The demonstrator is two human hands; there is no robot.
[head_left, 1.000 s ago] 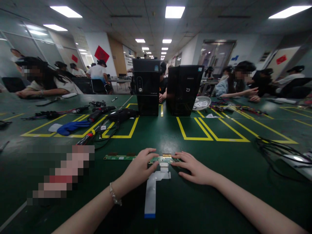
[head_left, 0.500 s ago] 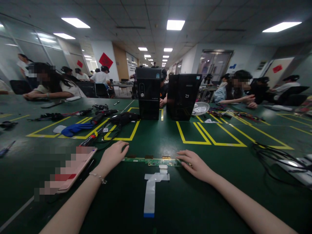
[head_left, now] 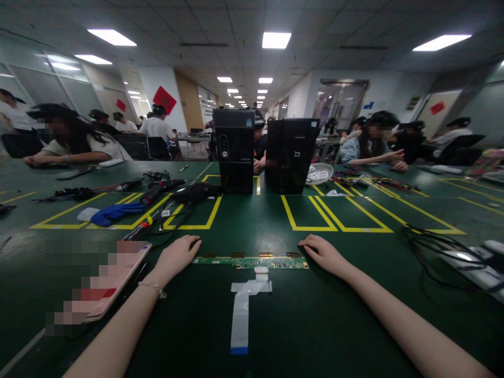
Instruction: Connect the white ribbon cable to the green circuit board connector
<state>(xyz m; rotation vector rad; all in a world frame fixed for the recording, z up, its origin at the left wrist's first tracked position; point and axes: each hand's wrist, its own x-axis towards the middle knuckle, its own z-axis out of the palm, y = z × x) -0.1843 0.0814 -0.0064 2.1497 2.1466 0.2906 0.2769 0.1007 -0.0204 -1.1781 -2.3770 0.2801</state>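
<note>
A long, narrow green circuit board (head_left: 252,262) lies flat on the dark green table in front of me. From its near edge a white flat ribbon cable (head_left: 240,320) runs toward me, kinked near the connector and ending in a blue tip. My left hand (head_left: 178,257) rests by the board's left end, fingers stretched forward and holding nothing; whether it touches the board I cannot tell. Beyond the right end lies my right hand (head_left: 325,255), apart from the board, its fingers loosely extended and empty.
Two black computer towers (head_left: 236,152) (head_left: 291,155) stand ahead. To the left are a pinkish phone-like slab (head_left: 124,270), a blue glove (head_left: 118,211) and black tools with cables. A power strip (head_left: 468,265) with tangled black cables (head_left: 423,249) lies right. People sit across the table.
My right hand has moved off the board's right end, uncovering it. My left hand has drawn slightly back to the left. The view has shifted a little; board and cable lie as before.
</note>
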